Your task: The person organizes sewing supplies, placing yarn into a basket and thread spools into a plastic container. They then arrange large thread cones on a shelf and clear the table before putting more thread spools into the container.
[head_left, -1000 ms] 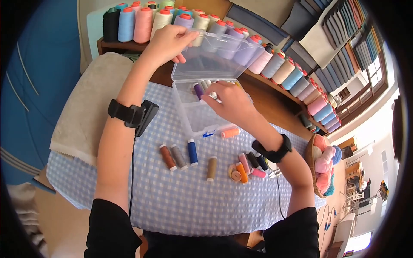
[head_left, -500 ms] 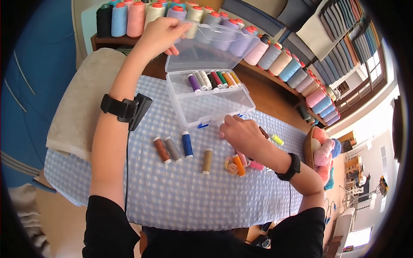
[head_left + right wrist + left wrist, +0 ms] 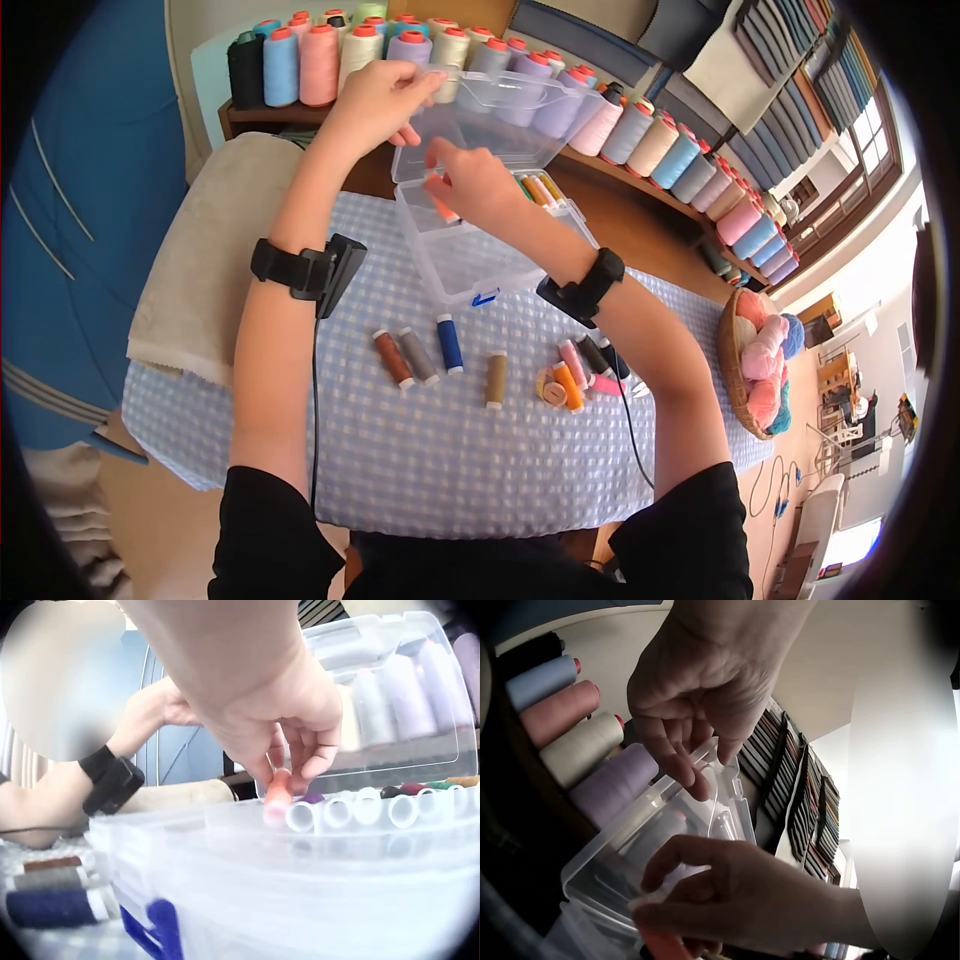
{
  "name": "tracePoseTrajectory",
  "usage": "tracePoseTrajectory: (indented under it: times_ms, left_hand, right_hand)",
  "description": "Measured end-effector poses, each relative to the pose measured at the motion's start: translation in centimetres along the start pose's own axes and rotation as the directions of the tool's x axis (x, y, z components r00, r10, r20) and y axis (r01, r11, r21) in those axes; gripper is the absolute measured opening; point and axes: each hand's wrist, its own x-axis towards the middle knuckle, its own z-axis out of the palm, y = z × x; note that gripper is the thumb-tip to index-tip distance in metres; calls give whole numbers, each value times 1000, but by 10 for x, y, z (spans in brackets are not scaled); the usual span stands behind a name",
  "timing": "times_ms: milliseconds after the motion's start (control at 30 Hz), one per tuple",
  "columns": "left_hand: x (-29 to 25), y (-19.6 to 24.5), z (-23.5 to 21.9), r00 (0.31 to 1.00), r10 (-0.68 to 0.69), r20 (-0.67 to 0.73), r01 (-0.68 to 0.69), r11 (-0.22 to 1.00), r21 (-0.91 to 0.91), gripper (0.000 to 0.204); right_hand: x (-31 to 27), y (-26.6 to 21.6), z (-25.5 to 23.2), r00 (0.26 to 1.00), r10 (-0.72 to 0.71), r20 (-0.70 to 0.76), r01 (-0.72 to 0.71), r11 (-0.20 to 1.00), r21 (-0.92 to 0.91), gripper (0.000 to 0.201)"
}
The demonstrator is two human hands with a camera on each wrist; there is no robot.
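My left hand (image 3: 385, 105) pinches the top left corner of the raised clear lid (image 3: 500, 150) of a plastic box (image 3: 425, 262). In my right hand (image 3: 478, 188) is an orange thread spool (image 3: 278, 796), gripped between thumb and fingers over the box's left back part. The right wrist view shows the spool's pale end beside a purple spool (image 3: 309, 798), at the left end of a row of spools in the box. Part of that row is hidden behind the right hand in the head view; yellow and other spools (image 3: 541, 190) show at its right end.
Brown (image 3: 393, 358), grey (image 3: 419, 356), blue (image 3: 449, 344) and tan (image 3: 496, 379) spools lie on the checked cloth (image 3: 430, 450). Further right are pink (image 3: 570, 362), black (image 3: 592, 354) and orange (image 3: 568, 386) spools. A yarn basket (image 3: 735, 370) stands right; large thread cones (image 3: 318, 65) line the back shelf.
My right hand went from the box to the cloth at its front right corner, then came back over the row's left end with the orange spool. The left hand stays at the lid.
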Motion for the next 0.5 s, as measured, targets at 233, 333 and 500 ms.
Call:
tracePoseTrajectory:
  times_ms: [233,333,500]
  left_hand:
    - [4,-5,0,997,72,8,-72,997,-12,46]
    - [6,-8,-2,996,82,18,-82,997,-16,46]
    - [12,-14,2,993,113,-18,-114,991,-71,35]
  right_hand:
    - [-32,-14,-8,981,-171,-90,147,963,-224,21]
    - [-82,-55,-17,962,-269,42,272,940,-206,27]
    - [-133,-98,3,946,-170,277,227,956,-187,33]
